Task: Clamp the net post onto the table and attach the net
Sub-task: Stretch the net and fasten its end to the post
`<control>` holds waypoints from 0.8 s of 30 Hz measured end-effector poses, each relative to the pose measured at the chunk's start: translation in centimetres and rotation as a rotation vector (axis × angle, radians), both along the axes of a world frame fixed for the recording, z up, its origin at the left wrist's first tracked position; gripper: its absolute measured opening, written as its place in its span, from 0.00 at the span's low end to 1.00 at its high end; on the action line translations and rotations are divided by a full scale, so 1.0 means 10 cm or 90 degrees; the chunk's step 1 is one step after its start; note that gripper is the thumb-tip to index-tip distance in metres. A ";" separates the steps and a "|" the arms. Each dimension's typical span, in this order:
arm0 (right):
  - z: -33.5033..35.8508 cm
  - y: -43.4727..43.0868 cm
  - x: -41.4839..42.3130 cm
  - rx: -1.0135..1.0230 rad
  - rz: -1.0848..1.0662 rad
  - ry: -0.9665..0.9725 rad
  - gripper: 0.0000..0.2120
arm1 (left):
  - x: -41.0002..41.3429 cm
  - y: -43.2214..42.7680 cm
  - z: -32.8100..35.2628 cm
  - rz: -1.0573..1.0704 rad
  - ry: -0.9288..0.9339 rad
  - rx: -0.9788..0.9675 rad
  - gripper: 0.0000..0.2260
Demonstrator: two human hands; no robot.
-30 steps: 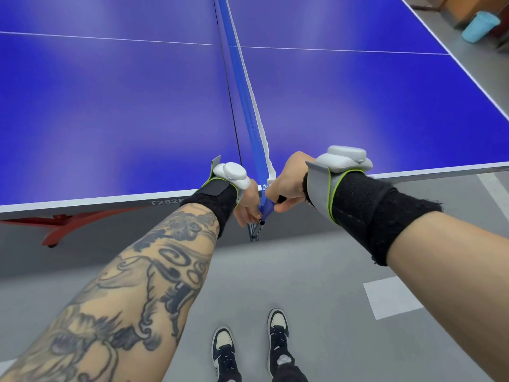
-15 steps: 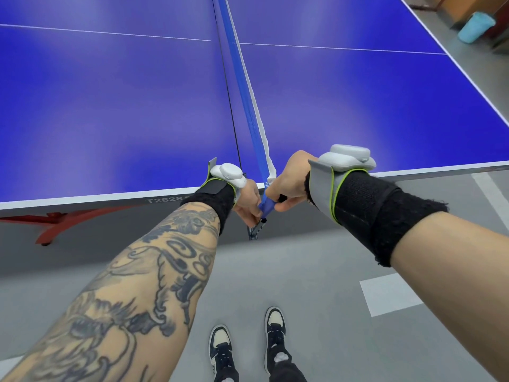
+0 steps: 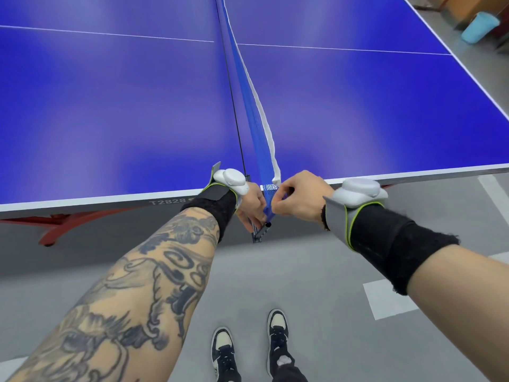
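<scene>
The desk edge is marked "T2828". The net runs with its long axis across the desk, from the near edge to the far side. The net post sits at the near edge, gripped by the left hand. The right hand pinches the net's near end.

Net post mostly behind left hand

A smooth grey floor spreads below the near edge of the table, marked with a white rectangle toward the right and a white strip running in under that edge. Past the table's far right corner stands a pale blue bin — brown wooden furniture just behind it, blurred.
</scene>
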State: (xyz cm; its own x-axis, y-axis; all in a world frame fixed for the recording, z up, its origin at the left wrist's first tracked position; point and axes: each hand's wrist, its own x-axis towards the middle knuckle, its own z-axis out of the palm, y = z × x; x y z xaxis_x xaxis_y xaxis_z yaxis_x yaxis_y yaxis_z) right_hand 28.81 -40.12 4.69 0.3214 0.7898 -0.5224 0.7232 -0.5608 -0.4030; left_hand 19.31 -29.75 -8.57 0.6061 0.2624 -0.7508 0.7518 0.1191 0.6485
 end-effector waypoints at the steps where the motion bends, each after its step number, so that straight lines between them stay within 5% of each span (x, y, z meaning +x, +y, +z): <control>1: -0.04 -0.03 0.01 0.014 0.014 -0.012 0.05 | 0.00 0.00 -0.01 0.002 0.001 0.002 0.08; 24: -0.11 0.00 0.09 0.010 0.095 -0.067 0.07 | -0.17 0.00 -0.34 0.077 -0.084 -0.120 0.11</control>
